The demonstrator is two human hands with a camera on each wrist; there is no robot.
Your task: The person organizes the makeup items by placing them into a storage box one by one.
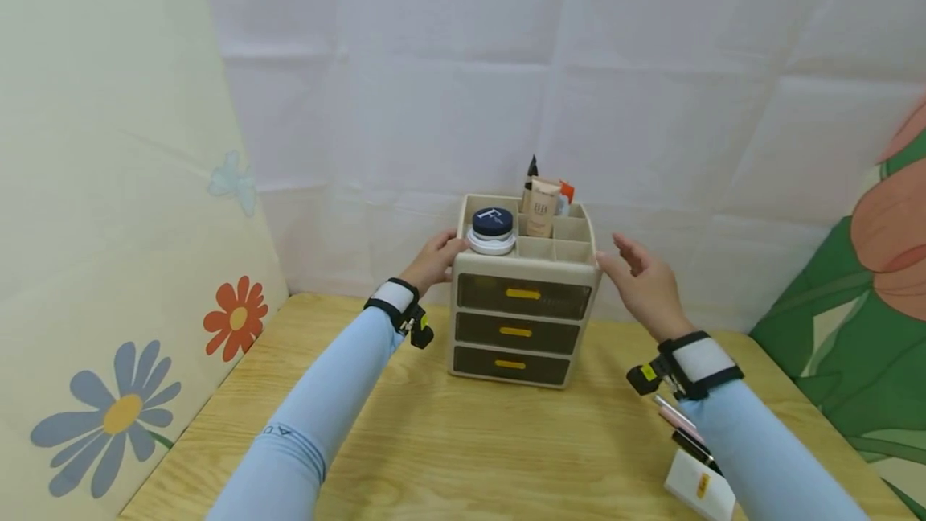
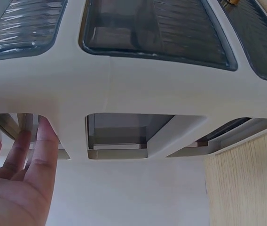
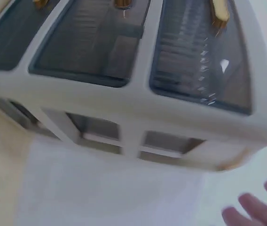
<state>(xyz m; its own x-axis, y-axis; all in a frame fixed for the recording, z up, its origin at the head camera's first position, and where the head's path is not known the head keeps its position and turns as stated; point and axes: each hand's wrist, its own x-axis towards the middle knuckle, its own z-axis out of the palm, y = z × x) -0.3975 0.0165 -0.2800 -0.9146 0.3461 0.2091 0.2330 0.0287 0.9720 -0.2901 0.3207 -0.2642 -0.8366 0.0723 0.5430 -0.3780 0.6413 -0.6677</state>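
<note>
A cream cosmetics organizer (image 1: 524,266) with three dark drawers and yellow handles stands upright on the table. My left hand (image 1: 436,258) is at its upper left side; in the left wrist view its extended fingers (image 2: 43,155) touch the edge of a side opening. By the upper right corner is my right hand (image 1: 646,289), fingers spread and holding nothing, the thumb right at the corner. On top sit a dark-blue-lidded jar (image 1: 493,221) above a white round case (image 1: 492,245), a BB cream tube (image 1: 541,211), and a black-tipped bottle (image 1: 532,171) behind it.
Beneath the right forearm lie a white box (image 1: 698,482), a black tube (image 1: 694,449) and a slim pink-and-silver tube (image 1: 676,416) on the wooden table (image 1: 448,449). A white cloth backdrop (image 1: 391,119) hangs close behind the organizer. Flower-patterned panels (image 1: 239,320) flank the table.
</note>
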